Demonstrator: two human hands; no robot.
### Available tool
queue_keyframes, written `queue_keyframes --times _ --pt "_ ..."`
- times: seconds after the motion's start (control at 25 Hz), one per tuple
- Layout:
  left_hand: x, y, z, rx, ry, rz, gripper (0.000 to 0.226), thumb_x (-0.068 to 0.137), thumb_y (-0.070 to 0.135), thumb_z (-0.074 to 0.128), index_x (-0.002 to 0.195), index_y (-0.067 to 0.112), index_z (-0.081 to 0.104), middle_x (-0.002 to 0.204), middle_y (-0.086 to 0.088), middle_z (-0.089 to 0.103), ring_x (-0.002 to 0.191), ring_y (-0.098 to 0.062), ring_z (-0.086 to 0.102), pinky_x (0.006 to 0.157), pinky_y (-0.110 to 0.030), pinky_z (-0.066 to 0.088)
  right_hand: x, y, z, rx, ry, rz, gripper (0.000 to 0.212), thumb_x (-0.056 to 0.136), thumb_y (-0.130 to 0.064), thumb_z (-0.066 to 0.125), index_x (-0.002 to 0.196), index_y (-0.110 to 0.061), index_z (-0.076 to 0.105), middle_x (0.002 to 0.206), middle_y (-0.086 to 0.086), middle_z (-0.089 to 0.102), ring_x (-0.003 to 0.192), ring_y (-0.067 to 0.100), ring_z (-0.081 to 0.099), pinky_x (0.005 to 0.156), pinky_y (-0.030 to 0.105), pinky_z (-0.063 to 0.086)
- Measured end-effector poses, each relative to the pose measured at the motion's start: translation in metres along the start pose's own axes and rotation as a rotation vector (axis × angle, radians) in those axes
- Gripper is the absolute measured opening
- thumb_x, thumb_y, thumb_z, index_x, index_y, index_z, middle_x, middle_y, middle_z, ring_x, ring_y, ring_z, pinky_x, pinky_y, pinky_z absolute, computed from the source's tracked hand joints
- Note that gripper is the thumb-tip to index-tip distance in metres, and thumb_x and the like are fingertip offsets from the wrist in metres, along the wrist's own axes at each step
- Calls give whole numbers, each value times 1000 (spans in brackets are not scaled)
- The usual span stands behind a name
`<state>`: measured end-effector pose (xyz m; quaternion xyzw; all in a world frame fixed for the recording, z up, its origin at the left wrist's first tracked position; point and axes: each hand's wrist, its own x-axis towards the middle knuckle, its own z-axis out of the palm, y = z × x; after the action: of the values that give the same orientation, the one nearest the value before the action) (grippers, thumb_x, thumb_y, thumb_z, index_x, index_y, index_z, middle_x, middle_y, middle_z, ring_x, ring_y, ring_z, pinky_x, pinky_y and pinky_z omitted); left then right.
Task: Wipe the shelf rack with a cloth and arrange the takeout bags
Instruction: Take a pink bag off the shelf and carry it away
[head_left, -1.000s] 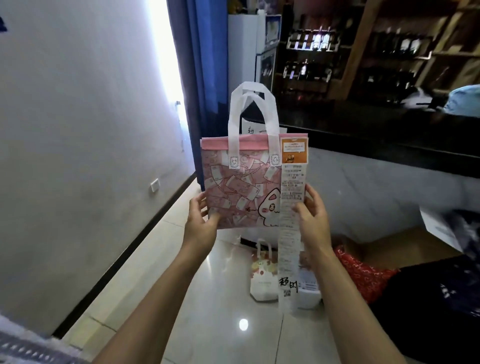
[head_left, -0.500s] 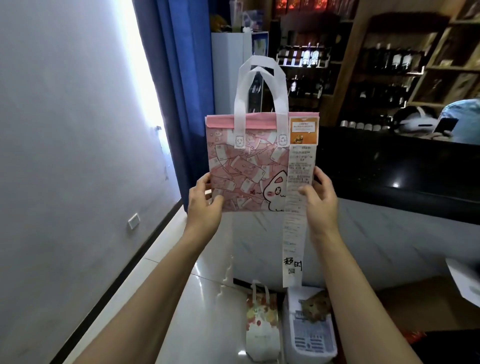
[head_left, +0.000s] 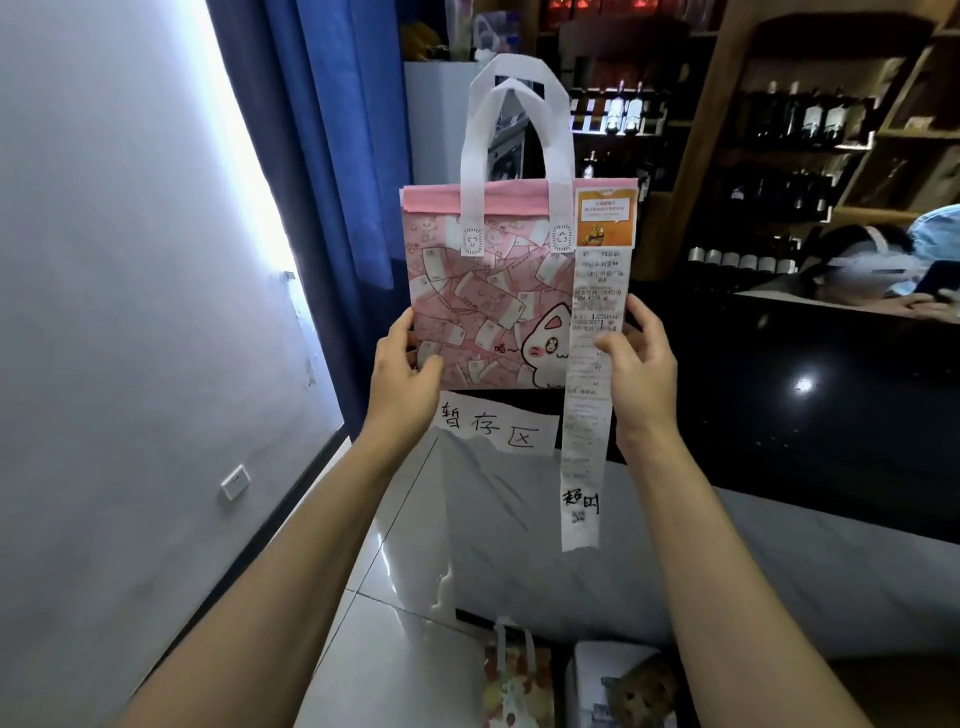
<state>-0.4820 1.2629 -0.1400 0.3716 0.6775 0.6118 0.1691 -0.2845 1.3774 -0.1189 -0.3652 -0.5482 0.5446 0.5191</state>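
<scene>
Currently the pink takeout bag (head_left: 488, 306) is held upright in mid-air between both hands, white handles (head_left: 519, 130) standing up — left hand (head_left: 408, 374) grips its lower left edge, right hand (head_left: 639, 364) its lower right edge, thumb pinching the long receipt (head_left: 587, 405) that hangs from the bag's top right corner. Behind and below: a black counter (head_left: 810, 415) with a handwritten paper sign (head_left: 493, 426) on its edge. On the floor beneath — a second patterned bag (head_left: 517, 680) beside a white container (head_left: 618, 686). Both forearms reach up and forward, hands apart at bag width.
</scene>
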Motion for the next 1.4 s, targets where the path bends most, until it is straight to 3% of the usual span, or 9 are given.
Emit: queue_keyframes --times 0.24,0.44,0.56,0.68,0.84,0.96,1.12,1.2,1.4 --pt "82 -27 22 -7 -109 -42 60 93 18 52 146 42 37 136 10 55 122 -9 57 102 -41 52 62 24 21 -19 80 21 50 92 -11 62 138 -29 55 115 -7 72 104 7 71 92 38 60" --pt "129 -49 34 -1 -184 -74 59 91 21 53 142 47 39 124 23 62 114 -2 61 103 -40 51 92 49 32 -65 148 29 51 93 -7 60 141 -24 53 120 -6 70 110 8 68 95 35 58" --pt "141 -60 39 5 -246 -71 64 90 20 52 143 52 34 132 26 58 122 -4 58 105 -47 49 96 58 34 -118 174 11 50 93 -8 61 140 -25 53 123 -6 68 114 6 65 93 29 57" --pt "146 -65 41 8 -258 -44 68 89 20 52 142 57 31 139 20 54 128 -7 53 107 -50 46 96 61 34 -180 169 -20 51 93 -10 62 140 -26 53 126 -8 67 115 4 63 89 22 56" --pt "146 -60 43 17 -230 -12 64 88 19 50 133 62 33 136 20 54 126 -6 54 108 -44 47 97 59 29 -284 201 -40 49 93 -16 63 140 -26 53 128 -8 65 118 4 61 102 37 54" --pt "143 -56 40 41 -197 16 63 92 23 54 141 55 31 140 14 50 126 -9 53 106 -46 48 98 55 25 -366 247 -28 52 93 -23 64 143 -27 51 138 -3 59 127 11 55 108 40 47" --pt "132 -51 32 166 -171 87 60 94 24 57 148 37 34 147 9 40 135 -11 43 114 -45 39 86 56 27 -433 265 -85 49 92 -28 64 139 -32 51 135 -7 53 122 7 52 97 28 44" --pt "120 -47 27 203 -171 110 55 94 24 57 145 34 39 145 10 42 133 -11 44 114 -44 39 74 60 32 -457 269 -130 44 92 -26 62 134 -33 53 128 -12 52 116 3 52 94 25 43" --pt "82 -37 8 307 -160 147 39 93 22 52 131 32 53 133 11 51 126 -15 48 109 -43 42 46 65 49 -528 167 -243 38 92 -22 56 129 -32 56 130 -9 53 120 11 52 92 20 42"
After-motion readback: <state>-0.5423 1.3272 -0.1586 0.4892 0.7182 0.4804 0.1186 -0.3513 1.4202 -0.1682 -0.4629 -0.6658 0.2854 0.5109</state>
